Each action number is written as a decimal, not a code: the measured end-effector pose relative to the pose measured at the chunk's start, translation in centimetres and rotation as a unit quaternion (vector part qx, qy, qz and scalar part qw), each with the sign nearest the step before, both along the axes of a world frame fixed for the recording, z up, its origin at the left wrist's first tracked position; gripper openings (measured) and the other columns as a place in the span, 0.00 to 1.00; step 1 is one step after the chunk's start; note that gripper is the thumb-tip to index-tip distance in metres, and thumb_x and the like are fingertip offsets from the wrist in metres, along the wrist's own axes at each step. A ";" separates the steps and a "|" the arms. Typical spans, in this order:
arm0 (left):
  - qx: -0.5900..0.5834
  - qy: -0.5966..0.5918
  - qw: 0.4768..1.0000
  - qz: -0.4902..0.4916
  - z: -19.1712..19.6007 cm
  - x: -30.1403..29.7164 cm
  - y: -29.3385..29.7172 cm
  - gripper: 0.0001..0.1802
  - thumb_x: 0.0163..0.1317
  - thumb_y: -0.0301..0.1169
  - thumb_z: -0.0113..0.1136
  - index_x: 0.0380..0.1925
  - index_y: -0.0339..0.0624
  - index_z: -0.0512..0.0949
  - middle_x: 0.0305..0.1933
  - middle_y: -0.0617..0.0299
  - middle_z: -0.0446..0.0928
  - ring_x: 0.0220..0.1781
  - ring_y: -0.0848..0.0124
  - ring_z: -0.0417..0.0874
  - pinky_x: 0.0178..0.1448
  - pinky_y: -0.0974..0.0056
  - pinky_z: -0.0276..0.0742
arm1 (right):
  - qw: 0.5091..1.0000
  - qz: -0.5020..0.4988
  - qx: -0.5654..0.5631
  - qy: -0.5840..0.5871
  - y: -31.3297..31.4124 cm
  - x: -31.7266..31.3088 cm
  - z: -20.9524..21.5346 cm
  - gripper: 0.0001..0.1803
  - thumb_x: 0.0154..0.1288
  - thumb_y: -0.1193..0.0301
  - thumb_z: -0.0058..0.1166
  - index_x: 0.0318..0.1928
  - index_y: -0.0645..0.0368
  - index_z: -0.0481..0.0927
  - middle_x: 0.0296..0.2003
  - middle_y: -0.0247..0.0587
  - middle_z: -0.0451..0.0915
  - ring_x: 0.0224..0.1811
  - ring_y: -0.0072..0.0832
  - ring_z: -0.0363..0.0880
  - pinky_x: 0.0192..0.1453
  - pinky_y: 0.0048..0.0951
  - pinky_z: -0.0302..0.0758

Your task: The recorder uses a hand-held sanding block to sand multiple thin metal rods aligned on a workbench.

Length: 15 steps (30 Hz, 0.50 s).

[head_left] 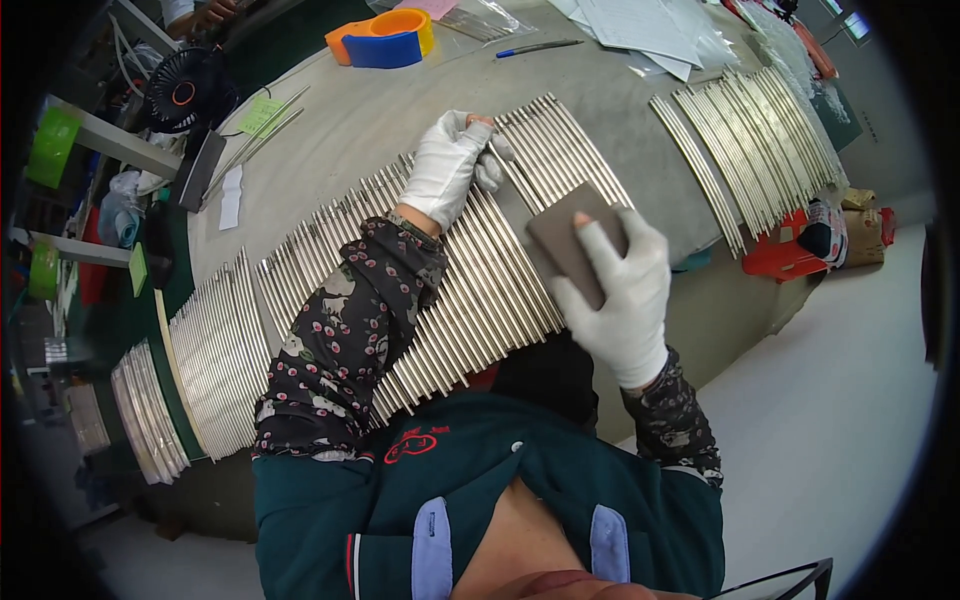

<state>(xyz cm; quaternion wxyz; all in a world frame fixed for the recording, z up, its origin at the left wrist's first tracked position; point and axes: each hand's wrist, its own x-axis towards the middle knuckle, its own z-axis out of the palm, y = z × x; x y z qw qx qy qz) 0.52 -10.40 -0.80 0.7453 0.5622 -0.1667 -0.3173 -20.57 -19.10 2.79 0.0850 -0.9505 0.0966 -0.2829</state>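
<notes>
My left hand (447, 168), in a white glove with bare fingertips, is closed in a pinch at the far end of a thin metal rod (517, 181). That rod runs through a gap in the row toward my right hand (630, 290), also gloved. A flat grey-brown block (575, 236), like a sanding sponge, is gripped in my right hand over the rods. Under and beside my left forearm lies a long row of silvery metal rods (490, 285), side by side. More rods (560, 140) lie beyond the block. The block hides part of the held rod.
Separate rod bundles lie at the far right (760, 145) and left (215, 365). An orange and blue tape dispenser (385, 40), a pen (538, 48) and papers (640, 30) are at the back. A black fan (185, 90) stands back left, near another person's hand (213, 12).
</notes>
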 end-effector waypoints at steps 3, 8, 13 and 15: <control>-0.010 0.008 1.000 0.005 0.0 0.3 0.3 0.13 0.70 0.36 0.51 0.41 0.36 0.68 0.29 0.54 0.79 0.18 0.77 0.75 0.20 0.76 0.71 | 0.999 -0.018 -0.046 -0.005 -0.7 0.2 -1.0 0.30 0.45 0.64 0.66 0.52 0.55 0.76 0.50 0.57 0.68 0.46 0.48 0.70 0.51 0.44 0.71; 0.002 0.007 1.000 0.012 -0.1 0.0 0.1 0.13 0.69 0.35 0.53 0.41 0.35 0.68 0.29 0.53 0.79 0.17 0.76 0.75 0.19 0.75 0.71 | 1.000 0.029 -0.005 0.001 -0.1 -0.2 -0.3 0.31 0.45 0.64 0.66 0.53 0.55 0.76 0.50 0.55 0.67 0.46 0.47 0.70 0.48 0.44 0.71; -0.010 0.013 1.000 0.016 0.2 0.4 -0.3 0.12 0.67 0.35 0.56 0.36 0.38 0.67 0.27 0.53 0.79 0.15 0.76 0.74 0.17 0.75 0.70 | 0.989 -0.139 -0.034 0.030 -3.5 0.7 -0.7 0.30 0.45 0.65 0.65 0.53 0.53 0.76 0.50 0.56 0.68 0.48 0.48 0.69 0.50 0.45 0.70; -0.009 0.030 0.999 0.040 0.1 0.0 -0.3 0.13 0.66 0.34 0.59 0.33 0.40 0.66 0.26 0.53 0.79 0.14 0.76 0.74 0.16 0.75 0.69 | 0.999 0.023 -0.001 -0.023 -0.8 -0.1 -0.1 0.30 0.45 0.65 0.66 0.53 0.55 0.76 0.51 0.56 0.68 0.48 0.49 0.69 0.52 0.44 0.69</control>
